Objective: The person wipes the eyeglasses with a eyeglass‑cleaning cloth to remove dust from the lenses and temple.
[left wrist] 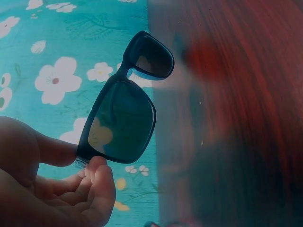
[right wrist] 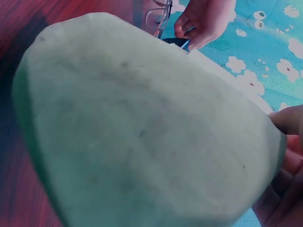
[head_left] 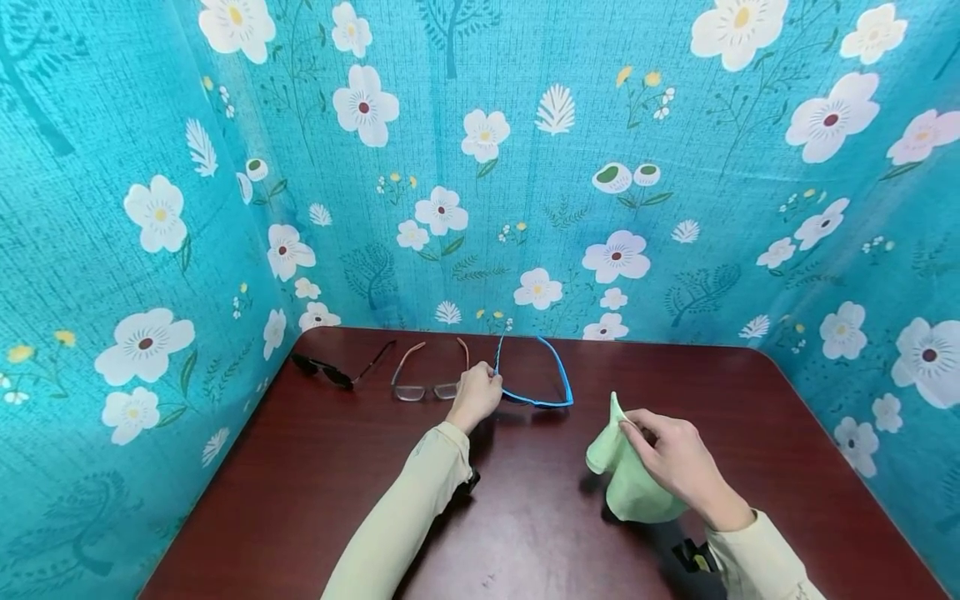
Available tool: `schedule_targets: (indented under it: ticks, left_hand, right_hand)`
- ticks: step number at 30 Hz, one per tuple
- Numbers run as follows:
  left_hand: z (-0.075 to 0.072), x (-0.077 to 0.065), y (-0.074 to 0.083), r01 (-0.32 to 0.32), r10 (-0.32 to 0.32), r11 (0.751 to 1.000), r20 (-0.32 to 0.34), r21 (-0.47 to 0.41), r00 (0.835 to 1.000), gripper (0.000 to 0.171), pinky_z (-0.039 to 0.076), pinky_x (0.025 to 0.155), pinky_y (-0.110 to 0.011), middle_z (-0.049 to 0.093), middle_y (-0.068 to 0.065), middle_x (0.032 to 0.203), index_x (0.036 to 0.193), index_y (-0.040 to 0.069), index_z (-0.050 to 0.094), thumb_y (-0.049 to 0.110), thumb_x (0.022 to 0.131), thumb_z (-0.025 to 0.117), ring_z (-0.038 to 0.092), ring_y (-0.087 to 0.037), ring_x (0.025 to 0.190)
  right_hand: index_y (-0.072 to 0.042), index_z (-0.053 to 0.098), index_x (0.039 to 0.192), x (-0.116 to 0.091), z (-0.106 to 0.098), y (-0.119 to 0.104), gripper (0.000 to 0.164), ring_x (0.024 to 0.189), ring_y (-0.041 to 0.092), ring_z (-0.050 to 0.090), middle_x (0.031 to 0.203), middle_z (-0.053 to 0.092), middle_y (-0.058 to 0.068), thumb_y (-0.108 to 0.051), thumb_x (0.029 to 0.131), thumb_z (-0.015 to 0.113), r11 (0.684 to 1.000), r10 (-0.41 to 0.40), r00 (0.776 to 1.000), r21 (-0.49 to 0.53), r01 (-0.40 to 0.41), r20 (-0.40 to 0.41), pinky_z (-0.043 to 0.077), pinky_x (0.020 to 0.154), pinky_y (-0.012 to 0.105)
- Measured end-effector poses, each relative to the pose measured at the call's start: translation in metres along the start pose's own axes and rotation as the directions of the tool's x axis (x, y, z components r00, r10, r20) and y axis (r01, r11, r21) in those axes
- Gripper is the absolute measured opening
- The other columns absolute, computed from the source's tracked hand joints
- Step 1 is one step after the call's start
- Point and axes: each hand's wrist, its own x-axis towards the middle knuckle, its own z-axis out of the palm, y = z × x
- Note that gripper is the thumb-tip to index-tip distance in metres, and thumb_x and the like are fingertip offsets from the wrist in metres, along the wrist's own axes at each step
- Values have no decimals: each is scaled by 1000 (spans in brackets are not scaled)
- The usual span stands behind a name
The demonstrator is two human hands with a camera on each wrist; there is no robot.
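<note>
My left hand (head_left: pixel 477 395) pinches blue-framed sunglasses (head_left: pixel 557 406) at one front corner, near the hinge. Their blue arms are unfolded and point toward the back of the table. In the left wrist view the dark lenses (left wrist: pixel 124 123) are tilted, with the thumb and fingers at the frame's lower corner. Farther right, my right hand (head_left: pixel 671 454) holds a light green cloth (head_left: pixel 637 496) by its upper part, between thumb and fingers. The cloth hangs down over the table and fills much of the right wrist view, where the left hand (right wrist: pixel 206 21) shows behind it.
Clear eyeglasses (head_left: pixel 411 393) with brownish arms lie unfolded just left of my left hand. Dark sunglasses (head_left: pixel 324 369) lie at the table's back left corner. The reddish-brown table (head_left: pixel 315 517) meets a blue flowered curtain (head_left: pixel 487 208) at the back and sides.
</note>
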Motion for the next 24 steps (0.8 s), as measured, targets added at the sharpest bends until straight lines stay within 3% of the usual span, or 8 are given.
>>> schedule_targets:
  ticks: [9, 14, 18, 24]
  left_hand:
    - [12, 13, 2, 64, -64, 998, 36, -10, 997, 17, 41, 71, -33, 58, -3, 79, 84, 6, 57, 20, 86, 48, 55, -23, 84]
    - [17, 16, 2, 85, -85, 996, 2, -3, 996, 17, 43, 69, -33, 60, -5, 77, 77, 6, 58, 19, 85, 50, 56, -24, 83]
    - [21, 18, 0, 92, -92, 996, -40, 4, 995, 19, 44, 69, -33, 63, -8, 79, 75, 5, 62, 19, 84, 52, 58, -27, 83]
    - [24, 22, -4, 127, -128, 992, -24, -25, 991, 23, 44, 73, -34, 61, -10, 86, 91, 2, 60, 23, 85, 52, 56, -28, 87]
  right_hand:
    - [-25, 63, 88, 0, 3, -4, 6, 42, 1, 30, 53, 39, -17, -23, 84, 59, 997, 66, 992, 41, -70, 104, 28, 40, 19]
    - [-27, 61, 89, -2, 5, -4, 6, 44, 2, 33, 61, 48, -16, -23, 86, 56, 988, 90, 985, 113, -108, 149, 30, 41, 19]
    - [-27, 60, 90, -4, 6, -3, 6, 45, 2, 33, 59, 47, -16, -24, 88, 55, 981, 94, 978, 150, -122, 184, 30, 41, 19]
    - [-27, 57, 93, -8, 3, -4, 7, 45, 4, 33, 60, 47, -13, -27, 89, 52, 964, 107, 954, 204, -168, 281, 31, 42, 20]
